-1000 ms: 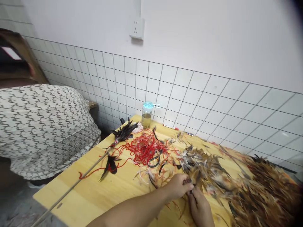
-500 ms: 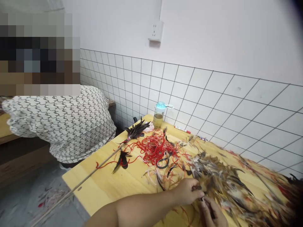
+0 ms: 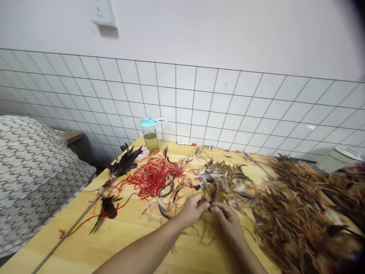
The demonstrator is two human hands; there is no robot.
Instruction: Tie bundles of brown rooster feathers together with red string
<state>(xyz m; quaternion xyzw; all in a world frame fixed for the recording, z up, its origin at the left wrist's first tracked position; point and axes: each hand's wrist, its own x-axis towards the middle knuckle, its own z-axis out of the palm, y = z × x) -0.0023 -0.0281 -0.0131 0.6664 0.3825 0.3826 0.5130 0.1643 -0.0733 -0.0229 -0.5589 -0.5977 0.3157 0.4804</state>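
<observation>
My left hand (image 3: 193, 209) is closed on a small bunch of brown feathers (image 3: 210, 191), whose tips point away from me. The fingertips of my right hand (image 3: 229, 220) pinch at the quill end of the same bunch, almost touching the left thumb. Just beyond both hands lies a loose heap of brown, grey and white feathers (image 3: 228, 177). Left of it is a tangle of red string (image 3: 155, 175), with a dark-handled pair of scissors (image 3: 167, 188) partly buried at its edge.
A thin stick (image 3: 74, 226) with black feathers (image 3: 125, 163) tied at its end crosses the table's left side. A blue-lidded bottle (image 3: 151, 139) and a red marker (image 3: 186, 144) stand and lie near the tiled wall. Large feather dusters (image 3: 296, 213) cover the right. A person's patterned shirt (image 3: 37, 175) is at far left.
My view has swung to the right, bringing the large feather dusters and a white container into sight. Both hands stay together, and the brown feathers now show clearly between them.
</observation>
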